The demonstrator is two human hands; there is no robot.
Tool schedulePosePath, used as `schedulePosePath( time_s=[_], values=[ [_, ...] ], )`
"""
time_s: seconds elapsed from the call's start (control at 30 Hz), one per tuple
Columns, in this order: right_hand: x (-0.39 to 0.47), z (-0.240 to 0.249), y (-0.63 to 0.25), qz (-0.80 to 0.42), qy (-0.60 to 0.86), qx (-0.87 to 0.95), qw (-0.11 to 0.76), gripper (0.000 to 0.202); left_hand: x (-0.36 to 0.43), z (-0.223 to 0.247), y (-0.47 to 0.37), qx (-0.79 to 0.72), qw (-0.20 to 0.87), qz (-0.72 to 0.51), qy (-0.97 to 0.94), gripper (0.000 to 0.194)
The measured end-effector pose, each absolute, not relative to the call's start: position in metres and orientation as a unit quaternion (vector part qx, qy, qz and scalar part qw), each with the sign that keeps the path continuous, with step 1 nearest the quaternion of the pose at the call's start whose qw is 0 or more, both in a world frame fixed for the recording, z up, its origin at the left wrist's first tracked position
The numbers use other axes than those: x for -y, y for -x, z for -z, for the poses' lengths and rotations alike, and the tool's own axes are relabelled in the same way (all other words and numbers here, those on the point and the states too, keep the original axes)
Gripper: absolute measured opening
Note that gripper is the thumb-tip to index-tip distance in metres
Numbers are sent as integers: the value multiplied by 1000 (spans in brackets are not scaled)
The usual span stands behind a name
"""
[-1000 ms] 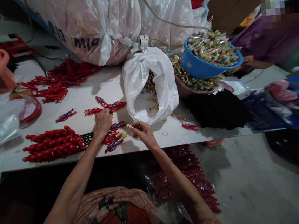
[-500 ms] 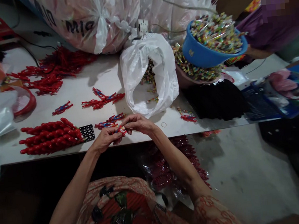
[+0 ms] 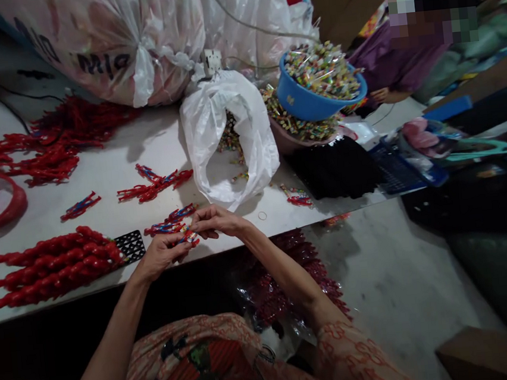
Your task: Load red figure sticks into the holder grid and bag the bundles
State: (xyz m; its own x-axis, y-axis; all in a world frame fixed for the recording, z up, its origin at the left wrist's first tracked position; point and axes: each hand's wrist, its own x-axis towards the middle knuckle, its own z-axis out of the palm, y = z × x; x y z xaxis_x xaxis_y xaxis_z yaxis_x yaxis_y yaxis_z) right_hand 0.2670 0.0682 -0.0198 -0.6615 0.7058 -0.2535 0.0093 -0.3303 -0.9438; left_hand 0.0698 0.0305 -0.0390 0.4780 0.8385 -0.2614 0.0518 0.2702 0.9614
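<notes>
Over the table's front edge, my left hand [image 3: 163, 255] pinches a small red and blue toy figure [image 3: 190, 238]. The fingers of my right hand [image 3: 216, 220] close on the far end of the same figure, where a pale, small piece shows; its kind is too small to tell. Just behind the hands lie a few more red and blue figures [image 3: 167, 227]. Further back is another cluster of figures [image 3: 154, 186], with a single figure [image 3: 80, 205] to its left. A white plastic bag [image 3: 256, 154], rolled open, holds small colourful wrapped pieces [image 3: 229, 135].
Red beaded strands [image 3: 58, 262] lie at the left by a black perforated strip [image 3: 131, 246]. A red figure heap [image 3: 72, 124] sits behind. To the right stand a blue basin [image 3: 317, 109] of colourful pieces and black material [image 3: 336, 167]. A person in purple [image 3: 384, 58] sits beyond.
The view has swung to the right, so the table things sit further left. Both hands remain together on the figure, with the right fingers slightly shifted along it.
</notes>
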Motion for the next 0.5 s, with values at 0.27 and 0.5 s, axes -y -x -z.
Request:
schedulePosePath(
  time_s=[0.27, 0.5],
  values=[
    [-71, 9, -263, -684, 382, 570, 249, 36, -33, 42, -67, -446, 675, -316, -495, 41],
    [-67, 16, -263, -570, 435, 647, 258, 30, -37, 51, -78, -490, 621, -336, -511, 42]
  ],
)
